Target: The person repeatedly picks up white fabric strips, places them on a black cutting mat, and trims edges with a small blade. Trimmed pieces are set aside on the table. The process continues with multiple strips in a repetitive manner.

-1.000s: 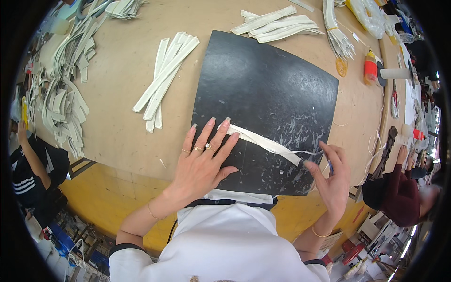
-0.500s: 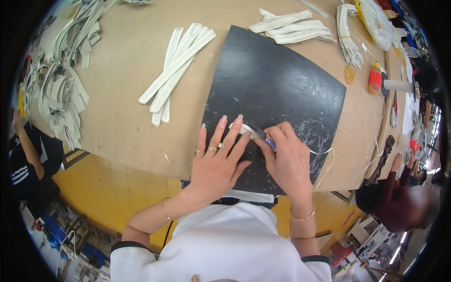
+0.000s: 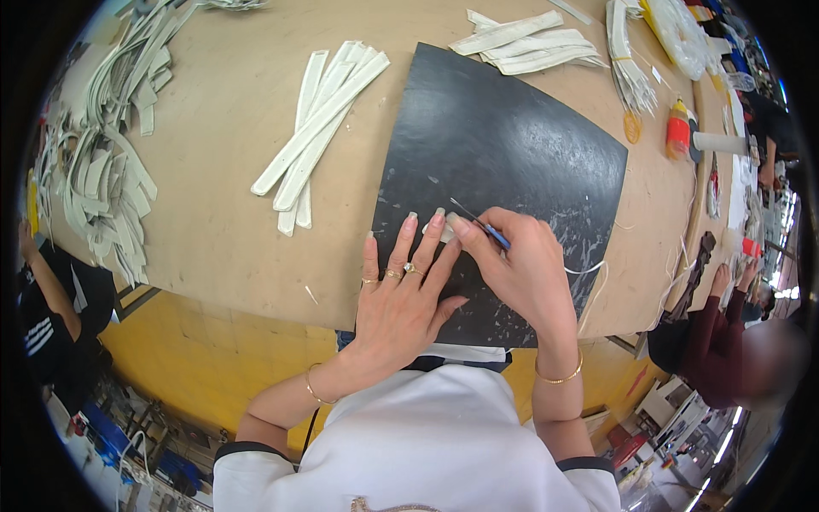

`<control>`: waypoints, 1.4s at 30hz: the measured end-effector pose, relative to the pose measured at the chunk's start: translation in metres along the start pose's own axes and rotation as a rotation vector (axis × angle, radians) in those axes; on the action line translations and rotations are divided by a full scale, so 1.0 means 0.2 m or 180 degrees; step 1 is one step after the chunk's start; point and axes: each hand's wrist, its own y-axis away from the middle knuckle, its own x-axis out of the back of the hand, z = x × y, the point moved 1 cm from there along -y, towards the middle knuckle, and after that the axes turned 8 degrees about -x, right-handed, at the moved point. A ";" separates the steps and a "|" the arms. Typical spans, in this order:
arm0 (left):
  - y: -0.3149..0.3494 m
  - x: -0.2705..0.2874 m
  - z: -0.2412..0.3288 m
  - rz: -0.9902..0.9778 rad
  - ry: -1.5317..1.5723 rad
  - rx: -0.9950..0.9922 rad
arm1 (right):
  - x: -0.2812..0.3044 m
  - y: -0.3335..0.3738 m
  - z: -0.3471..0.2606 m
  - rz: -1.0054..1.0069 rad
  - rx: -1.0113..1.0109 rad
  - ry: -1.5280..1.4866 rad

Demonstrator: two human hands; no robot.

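My left hand [image 3: 397, 294] lies flat on the black board [image 3: 495, 119], fingers stretched. Its index and middle fingertips press on a small white strip [image 3: 449, 232], mostly hidden under both hands. My right hand [image 3: 525, 264] is closed round a slim blue-handled tool [image 3: 495, 235] with a thin pointed metal end; that end points up and left, above the board. Thumb and index finger of the right hand meet at the strip, close to my left fingertips. From beneath the right hand a thin white cord [image 3: 587, 270] runs right across the board toward the table edge.
White strips [image 3: 320, 128] lie left of the board, and more strips [image 3: 533, 44] lie beyond it. A heap of grey-white pieces [image 3: 107, 171] covers the far left. A red bottle [image 3: 678, 132] stands at right beside a spool [image 3: 721, 143]. Other people sit at both sides.
My right thumb and index finger have moved up and left, onto the strip by my left fingertips. The tool has turned and its tip now points clear of the strip.
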 end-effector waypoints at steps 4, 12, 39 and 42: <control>0.00 -0.01 0.00 0.0043 0.0140 -0.0007 | 0.01 -0.06 -0.02 -0.0241 -0.0113 0.0298; 0.00 0.00 0.00 0.0159 0.0109 0.0077 | 0.01 -0.03 0.05 -0.0261 0.0095 -0.0148; -0.05 -0.03 0.13 -0.0163 -0.0960 0.0612 | 0.18 0.29 0.72 0.0367 -0.0596 -0.1369; -0.07 -0.04 0.15 -0.0261 -0.0940 0.0485 | 0.17 0.30 0.72 0.0389 -0.0567 -0.1270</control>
